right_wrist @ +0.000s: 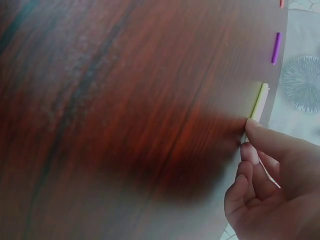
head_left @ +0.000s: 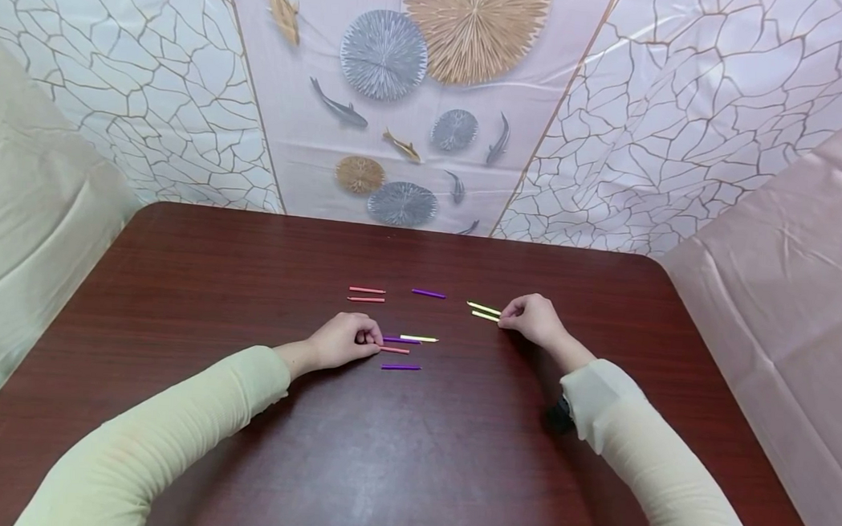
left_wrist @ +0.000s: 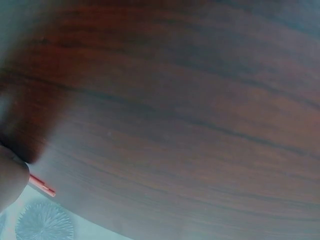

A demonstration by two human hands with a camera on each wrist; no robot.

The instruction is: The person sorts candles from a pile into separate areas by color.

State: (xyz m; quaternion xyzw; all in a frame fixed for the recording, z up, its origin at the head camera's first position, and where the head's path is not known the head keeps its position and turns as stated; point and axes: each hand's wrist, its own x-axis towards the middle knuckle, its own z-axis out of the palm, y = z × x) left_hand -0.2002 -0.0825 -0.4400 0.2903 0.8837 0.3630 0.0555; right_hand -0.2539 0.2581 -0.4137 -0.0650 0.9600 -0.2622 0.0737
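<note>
Right hand (head_left: 536,319): pinching lower yellow stick (head_left: 485,316) on table (head_left: 379,470); careless lift could nudge upper yellow stick (head_left: 484,308). Left hand (head_left: 341,341): seemingly pinching red stick (head_left: 395,350), view poor; adjacent purple stick (head_left: 402,341) could roll if brushed.

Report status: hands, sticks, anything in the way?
Left hand at red stick, grip unclear. Right hand pinching yellow stick. Purple stick close beside red, possibly in the way.

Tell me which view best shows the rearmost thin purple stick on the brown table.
The right wrist view: there the thin purple stick appears whole and largest. The head view shows it whole, but smaller, between thin red sticks and thin yellow sticks. The left wrist view does not show it.
</note>
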